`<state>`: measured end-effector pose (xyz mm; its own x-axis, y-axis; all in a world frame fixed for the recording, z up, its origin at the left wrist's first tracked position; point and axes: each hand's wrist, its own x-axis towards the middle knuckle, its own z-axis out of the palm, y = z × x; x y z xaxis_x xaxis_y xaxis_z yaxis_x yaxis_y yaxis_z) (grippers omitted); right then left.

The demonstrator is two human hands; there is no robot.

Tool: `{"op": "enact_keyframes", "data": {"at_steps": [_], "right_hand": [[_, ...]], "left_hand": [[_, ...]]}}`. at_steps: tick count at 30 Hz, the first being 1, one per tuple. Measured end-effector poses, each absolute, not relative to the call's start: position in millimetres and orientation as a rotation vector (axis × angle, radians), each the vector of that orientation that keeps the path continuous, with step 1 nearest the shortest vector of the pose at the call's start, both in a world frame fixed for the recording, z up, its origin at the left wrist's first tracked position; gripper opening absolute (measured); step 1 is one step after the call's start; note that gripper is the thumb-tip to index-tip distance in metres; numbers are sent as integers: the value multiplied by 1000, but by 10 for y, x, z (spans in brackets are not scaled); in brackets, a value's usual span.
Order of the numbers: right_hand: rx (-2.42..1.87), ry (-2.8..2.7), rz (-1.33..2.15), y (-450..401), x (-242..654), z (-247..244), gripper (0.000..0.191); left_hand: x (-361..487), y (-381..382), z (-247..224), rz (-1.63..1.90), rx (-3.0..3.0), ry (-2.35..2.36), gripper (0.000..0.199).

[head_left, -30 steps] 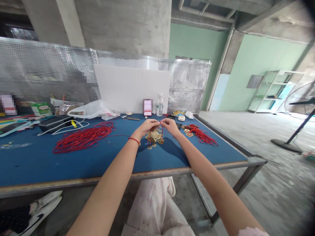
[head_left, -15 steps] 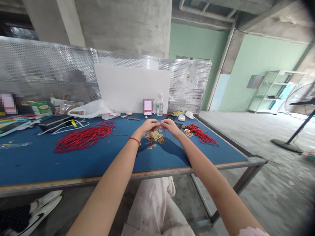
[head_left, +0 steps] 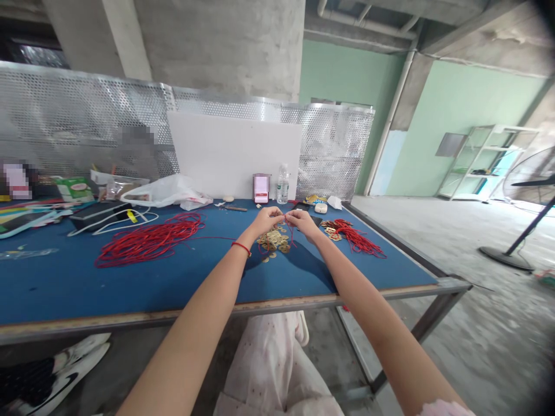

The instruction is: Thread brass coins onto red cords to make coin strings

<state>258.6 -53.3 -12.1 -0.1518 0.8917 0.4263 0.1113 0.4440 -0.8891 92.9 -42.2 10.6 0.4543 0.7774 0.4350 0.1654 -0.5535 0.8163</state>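
My left hand and my right hand meet fingertip to fingertip above a pile of brass-coloured coins. Both are pinched on a thin red cord, whose end hangs below the right fingers. The exact hold between the fingertips is too small to make out. A red bracelet circles my left wrist. Left of that arm lies a loose bundle of red cord. To the right of my hands rest red cords with coins on them.
Along the back of the blue table stand a phone, a water bottle and a white plastic bag. A black box with a white cable sits at the left. Beyond the right edge is a fan stand.
My hands stay together over the coins, with small finger movements. The cord end below my right fingers hangs slightly differently. The view has shifted a little.
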Motion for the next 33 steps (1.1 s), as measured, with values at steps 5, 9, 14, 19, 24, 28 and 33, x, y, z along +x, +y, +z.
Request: {"op": "enact_keyframes", "data": {"at_steps": [5, 9, 14, 19, 24, 28, 33], "right_hand": [[-895, -1569, 864, -533, 2597, -94, 33], [-920, -1531, 783, -535, 2615, -82, 32], [-975, -1584, 769, -530, 2590, -117, 26], [-1097, -1678, 584, -493, 2546, -171, 17], [-924, -1562, 495, -570, 2502, -93, 22], [-754, -1654, 819, -698, 2454, -12, 27], [-924, -1772, 833, -724, 2436, -58, 24]], "left_hand": [[919, -450, 122, 1067, 1897, 750, 18], [900, -432, 103, 1054, 1727, 692, 24], [864, -399, 90, 1061, 1529, 652, 30], [815, -373, 108, 1016, 1335, 679, 32], [812, -350, 109, 1117, 1204, 760, 25], [842, -354, 103, 1186, 1160, 839, 20], [845, -387, 120, 1189, 1201, 861, 23]]}}
